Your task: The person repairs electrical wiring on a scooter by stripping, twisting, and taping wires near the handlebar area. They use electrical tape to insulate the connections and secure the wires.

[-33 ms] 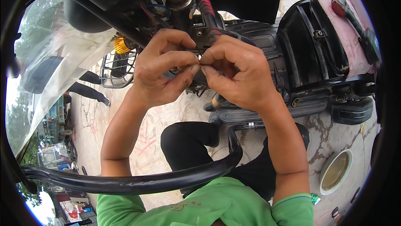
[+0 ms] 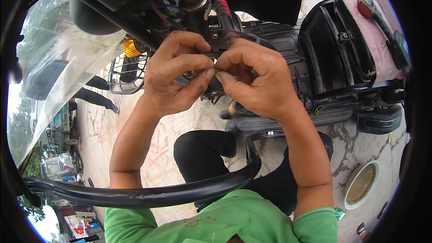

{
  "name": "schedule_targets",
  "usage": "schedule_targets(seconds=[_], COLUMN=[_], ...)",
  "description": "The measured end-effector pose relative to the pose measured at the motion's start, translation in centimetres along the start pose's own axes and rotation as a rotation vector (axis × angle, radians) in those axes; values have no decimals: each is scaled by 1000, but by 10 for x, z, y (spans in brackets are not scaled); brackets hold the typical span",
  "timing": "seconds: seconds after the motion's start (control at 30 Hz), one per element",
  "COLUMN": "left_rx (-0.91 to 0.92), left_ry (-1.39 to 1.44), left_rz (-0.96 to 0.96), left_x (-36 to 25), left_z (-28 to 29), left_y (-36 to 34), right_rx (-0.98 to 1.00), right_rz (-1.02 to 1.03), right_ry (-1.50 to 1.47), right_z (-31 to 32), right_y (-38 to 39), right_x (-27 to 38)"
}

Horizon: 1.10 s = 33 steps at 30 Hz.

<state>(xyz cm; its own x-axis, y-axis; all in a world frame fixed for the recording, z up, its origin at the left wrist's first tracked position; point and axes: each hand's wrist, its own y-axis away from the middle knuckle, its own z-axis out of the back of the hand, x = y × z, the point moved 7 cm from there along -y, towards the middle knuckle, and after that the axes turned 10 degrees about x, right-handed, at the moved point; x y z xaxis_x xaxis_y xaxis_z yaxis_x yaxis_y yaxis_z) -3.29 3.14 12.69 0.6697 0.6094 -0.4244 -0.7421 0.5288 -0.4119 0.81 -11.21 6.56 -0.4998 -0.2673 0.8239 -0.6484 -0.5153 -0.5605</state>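
Note:
My left hand (image 2: 176, 72) and my right hand (image 2: 256, 75) meet fingertip to fingertip in front of an electric scooter's opened front end. Both are closed in a pinch on a thin dark wire (image 2: 215, 54), whose end is hidden between the fingertips. Just beyond them stands the steering column (image 2: 193, 2), with loose wires about it. A red-wrapped cable sleeve (image 2: 222, 8) runs down close to my right hand. Behind my fingers hangs a bundle of dark wires (image 2: 215, 95), partly covered by the hands.
A black handlebar tube (image 2: 148, 196) curves across in front of my body. To the right are the black seat box (image 2: 326, 47) and footboard (image 2: 288, 121). A bowl of murky water (image 2: 362, 184) stands on the ground. Past a clear plastic sheet (image 2: 58, 79), a person's legs (image 2: 96, 94) show at left.

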Motion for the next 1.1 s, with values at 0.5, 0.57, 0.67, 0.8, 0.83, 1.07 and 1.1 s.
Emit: schedule_targets(seconds=[0.5, 0.57, 0.67, 0.8, 0.83, 1.07, 1.1], left_rx=[209, 234, 238, 233, 223, 89, 82], left_ry=[-513, -574, -613, -677, -702, -814, -823], left_rz=[-454, -488, -518, -483, -470, -352, -327], left_x=[-35, -38, -41, -43, -43, -39, -39], left_z=[2, 3, 3, 2, 2, -2, -1], left_y=[-8, -10, -12, -12, -11, -5, -4], right_rx=[52, 56, 38, -27, -38, -150, -122], right_rz=[-297, -313, -326, -319, -311, -6, -40], right_ry=[-554, -556, -543, -461, -422, 31, 22], right_z=[-6, -5, -4, -3, -3, 3, 3], right_y=[-4, -5, -6, -7, -8, -10, -11], right_x=[-21, -21, -21, -19, -17, 3, 3])
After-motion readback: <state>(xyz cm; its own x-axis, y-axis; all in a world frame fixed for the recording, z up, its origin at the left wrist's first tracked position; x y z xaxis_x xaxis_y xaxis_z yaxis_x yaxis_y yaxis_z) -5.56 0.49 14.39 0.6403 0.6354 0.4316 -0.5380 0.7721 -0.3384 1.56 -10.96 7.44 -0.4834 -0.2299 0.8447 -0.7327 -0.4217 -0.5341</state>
